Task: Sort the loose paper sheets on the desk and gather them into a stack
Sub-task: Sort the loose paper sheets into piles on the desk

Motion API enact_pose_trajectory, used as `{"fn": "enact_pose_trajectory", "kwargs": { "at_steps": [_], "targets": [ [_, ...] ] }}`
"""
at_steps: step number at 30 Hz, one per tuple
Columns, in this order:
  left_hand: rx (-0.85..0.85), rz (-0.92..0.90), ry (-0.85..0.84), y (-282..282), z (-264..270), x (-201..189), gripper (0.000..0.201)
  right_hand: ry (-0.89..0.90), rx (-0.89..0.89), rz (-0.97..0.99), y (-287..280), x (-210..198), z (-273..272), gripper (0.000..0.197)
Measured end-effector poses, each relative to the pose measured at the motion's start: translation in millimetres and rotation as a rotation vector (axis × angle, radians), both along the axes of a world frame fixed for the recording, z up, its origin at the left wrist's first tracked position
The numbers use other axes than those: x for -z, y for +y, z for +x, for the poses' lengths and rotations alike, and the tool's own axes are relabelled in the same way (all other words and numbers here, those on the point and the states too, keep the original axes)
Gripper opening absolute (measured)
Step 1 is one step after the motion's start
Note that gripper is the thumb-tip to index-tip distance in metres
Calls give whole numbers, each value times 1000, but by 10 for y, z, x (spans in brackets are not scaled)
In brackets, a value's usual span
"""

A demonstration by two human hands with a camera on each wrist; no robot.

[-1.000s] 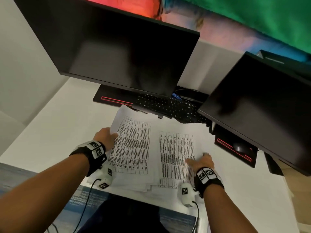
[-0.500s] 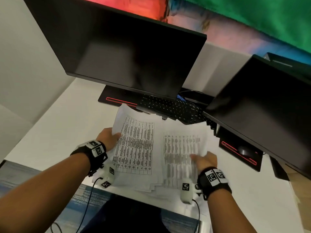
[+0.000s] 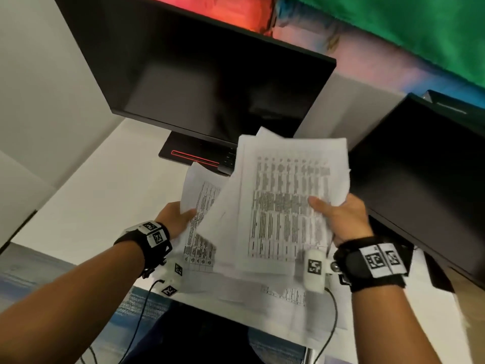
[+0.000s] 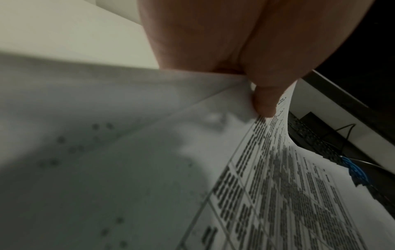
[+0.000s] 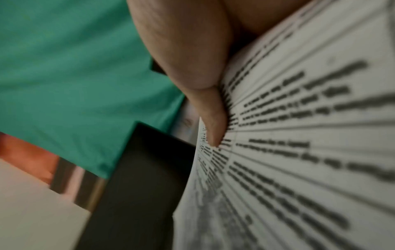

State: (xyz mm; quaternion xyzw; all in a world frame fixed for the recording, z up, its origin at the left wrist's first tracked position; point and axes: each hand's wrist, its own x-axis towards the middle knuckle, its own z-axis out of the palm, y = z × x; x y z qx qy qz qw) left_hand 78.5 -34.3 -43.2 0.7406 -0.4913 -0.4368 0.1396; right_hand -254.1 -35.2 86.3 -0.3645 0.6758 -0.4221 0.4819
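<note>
My right hand [image 3: 338, 214] grips a bundle of printed table sheets [image 3: 286, 203] by its right edge and holds it raised and tilted above the desk; the thumb [image 5: 213, 125] presses on the printed face [image 5: 299, 152]. My left hand [image 3: 175, 218] pinches the left edge of another lot of printed sheets [image 3: 200, 206], which lies lower and is partly covered by the raised bundle. The left wrist view shows the thumb [image 4: 265, 99] clamped on those curling sheets [image 4: 278, 186]. More loose sheets [image 3: 283, 295] lie flat on the white desk [image 3: 99, 195] near its front edge.
A black monitor [image 3: 210, 82] stands straight ahead on a base with a red strip [image 3: 194, 156]. A second black monitor [image 3: 425, 174] crowds the right side, close to my right hand. A black keyboard [image 4: 316, 143] and a blue cable [image 4: 352, 170] lie behind the papers.
My right hand went from lying flat on the right-hand sheets to gripping them and lifting them up and over toward the left pile. The left hand kept its hold on the left sheets.
</note>
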Motion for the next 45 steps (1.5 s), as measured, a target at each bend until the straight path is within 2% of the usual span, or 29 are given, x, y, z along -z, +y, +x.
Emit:
{"fn": "enact_pose_trajectory", "kwargs": {
  "at_steps": [2,4,7,9,11,13,15,16,18,22,27,30,31,34,36,38,41,45],
  "targets": [
    [-19,13,8,-7,0,-15,46,55,5,114,-117,458,123,41],
    [-54,33,16,-27,-4,-39,54,187,12,240,-192,840,270,54],
    [-106,71,84,-49,-31,-55,62,458,-159,412,-125,1252,559,67],
    [-46,45,91,-24,-58,-47,47,461,-303,383,-10,1431,783,64],
    [72,6,-17,8,-72,-20,25,479,-366,324,115,1517,826,60],
    [117,-19,-103,25,-64,-6,24,629,-277,353,222,1491,598,71],
    [113,-45,-108,30,-45,-8,28,817,-110,517,344,1463,211,89],
    [105,-48,-101,30,-39,-15,29,842,-32,611,412,1451,36,96],
    [112,-42,-84,25,-30,-4,30,841,26,716,501,1455,-181,105],
    [130,-41,-99,9,-12,23,31,756,29,622,470,1548,-244,104],
    [125,-37,-104,6,-33,11,32,563,12,602,341,1513,-214,77],
    [102,-34,-93,8,-30,13,30,520,-5,560,337,1573,-228,32],
    [100,-34,-92,9,-31,8,30,508,9,540,332,1582,-260,32],
    [89,-26,-72,18,-30,-10,29,671,73,520,326,1526,-433,22],
    [89,-31,-69,28,-24,-22,28,828,92,521,318,1580,-578,24],
    [88,-36,-68,38,-19,-26,27,842,17,522,331,1555,-593,25],
    [66,-34,-48,47,-28,-40,30,879,-75,580,370,1490,-541,52],
    [64,-35,-34,80,-36,-59,29,826,-63,662,355,1525,-453,86]
  ]
}}
